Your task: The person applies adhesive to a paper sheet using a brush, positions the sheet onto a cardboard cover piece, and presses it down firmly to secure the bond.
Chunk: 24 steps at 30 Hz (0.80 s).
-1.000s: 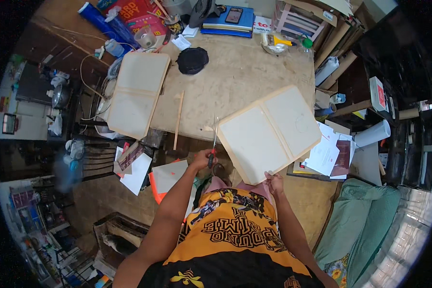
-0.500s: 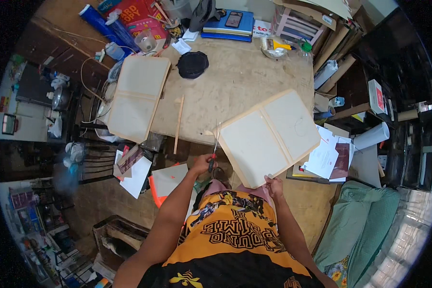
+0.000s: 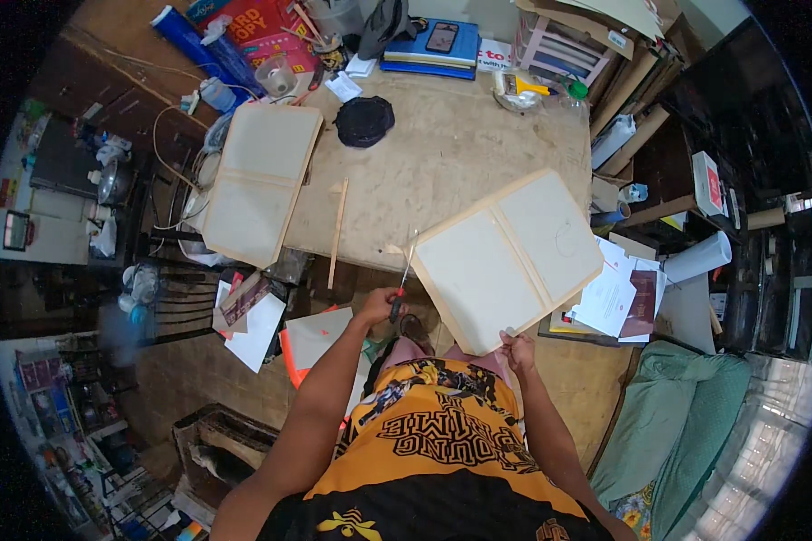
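A pair of scissors (image 3: 398, 302) with red and black handles is gripped in my left hand (image 3: 379, 307), its blades pointing up along the left edge of a large cover board (image 3: 478, 266). This board has two off-white panels, tan edging and a tan strip between them; it lies tilted over the table's front edge. Its near corner is pinched between the fingers of my right hand (image 3: 517, 349). A similar cover board (image 3: 254, 180) rests at the table's left side. Between the two boards, a thin tan strip (image 3: 338, 233) sticks out over the front edge.
On the wooden table (image 3: 451, 135) sits a round black object (image 3: 364, 122). Blue folders (image 3: 429, 61) with a phone on top are at the back. Loose papers (image 3: 609, 293) lie right of the board. A chair (image 3: 185, 302) stands left, a green-draped seat (image 3: 672, 433) at lower right.
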### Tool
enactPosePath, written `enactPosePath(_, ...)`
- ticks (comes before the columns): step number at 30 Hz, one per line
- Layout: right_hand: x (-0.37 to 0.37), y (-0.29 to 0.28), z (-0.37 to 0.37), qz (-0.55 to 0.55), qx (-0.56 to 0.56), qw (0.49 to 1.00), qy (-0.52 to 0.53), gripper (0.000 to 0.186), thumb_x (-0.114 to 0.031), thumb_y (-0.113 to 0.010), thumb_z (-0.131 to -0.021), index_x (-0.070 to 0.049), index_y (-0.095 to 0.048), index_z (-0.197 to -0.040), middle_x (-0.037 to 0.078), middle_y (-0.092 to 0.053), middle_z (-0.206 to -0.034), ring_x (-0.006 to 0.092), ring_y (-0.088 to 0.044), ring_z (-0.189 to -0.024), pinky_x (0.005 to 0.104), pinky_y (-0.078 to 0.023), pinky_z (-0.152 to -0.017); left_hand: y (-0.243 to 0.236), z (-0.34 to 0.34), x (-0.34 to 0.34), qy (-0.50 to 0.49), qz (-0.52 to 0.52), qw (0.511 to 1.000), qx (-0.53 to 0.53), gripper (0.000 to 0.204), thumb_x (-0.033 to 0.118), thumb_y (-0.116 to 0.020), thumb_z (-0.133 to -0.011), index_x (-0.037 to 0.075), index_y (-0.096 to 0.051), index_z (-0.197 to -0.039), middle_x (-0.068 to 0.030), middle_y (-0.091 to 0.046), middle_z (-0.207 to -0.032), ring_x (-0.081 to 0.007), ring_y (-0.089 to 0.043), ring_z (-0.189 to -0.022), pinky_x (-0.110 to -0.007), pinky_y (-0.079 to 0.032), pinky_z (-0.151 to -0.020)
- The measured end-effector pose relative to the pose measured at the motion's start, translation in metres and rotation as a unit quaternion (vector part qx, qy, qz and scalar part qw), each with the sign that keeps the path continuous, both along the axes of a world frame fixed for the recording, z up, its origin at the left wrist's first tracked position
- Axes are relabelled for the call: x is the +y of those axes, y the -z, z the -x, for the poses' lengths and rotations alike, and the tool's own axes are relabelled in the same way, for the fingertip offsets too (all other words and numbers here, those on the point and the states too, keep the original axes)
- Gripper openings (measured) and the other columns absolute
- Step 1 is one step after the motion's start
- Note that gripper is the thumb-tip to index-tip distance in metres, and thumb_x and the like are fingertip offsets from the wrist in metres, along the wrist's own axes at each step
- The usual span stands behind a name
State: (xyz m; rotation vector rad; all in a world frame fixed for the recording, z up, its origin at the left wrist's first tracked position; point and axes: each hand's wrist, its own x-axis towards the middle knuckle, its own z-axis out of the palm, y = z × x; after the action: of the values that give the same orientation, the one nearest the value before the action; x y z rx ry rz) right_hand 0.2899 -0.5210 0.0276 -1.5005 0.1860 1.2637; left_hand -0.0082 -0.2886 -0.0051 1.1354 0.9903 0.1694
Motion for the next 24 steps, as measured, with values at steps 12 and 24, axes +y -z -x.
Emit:
enactPosePath(12,-0.002,0.001,-0.001,0.016,-0.010,1.000,-0.003,0.019,-0.005,-0.071,-0.079,-0.001,-0.054,-0.086,0.006,-0.061,-0.070,0.0153,-0.059,-0.055,0.0265,-0.051,-0.046,-0.023,-0.007,-0.006,0.001,0.016,0.999,0.047,0.032,0.006,-0.070,-0.074,-0.001,-0.061,-0.103,-0.0031,-0.064,-0.072,-0.0120,-0.063,-0.062,-0.026,-0.049,-0.056)
enactPosePath(24,0.001,-0.002,-0.001,0.020,-0.008,1.000,-0.005,0.020,-0.005,-0.071,-0.079,0.000,-0.053,-0.086,0.008,-0.061,-0.073,0.0167,-0.060,-0.057,0.0279,-0.053,-0.048,-0.023,-0.014,-0.003,-0.138,0.152,0.975,-0.088,0.021,0.012,-0.066,-0.084,0.000,-0.059,-0.100,-0.0038,-0.060,-0.069,-0.0132,-0.061,-0.058,-0.028,-0.047,-0.049)
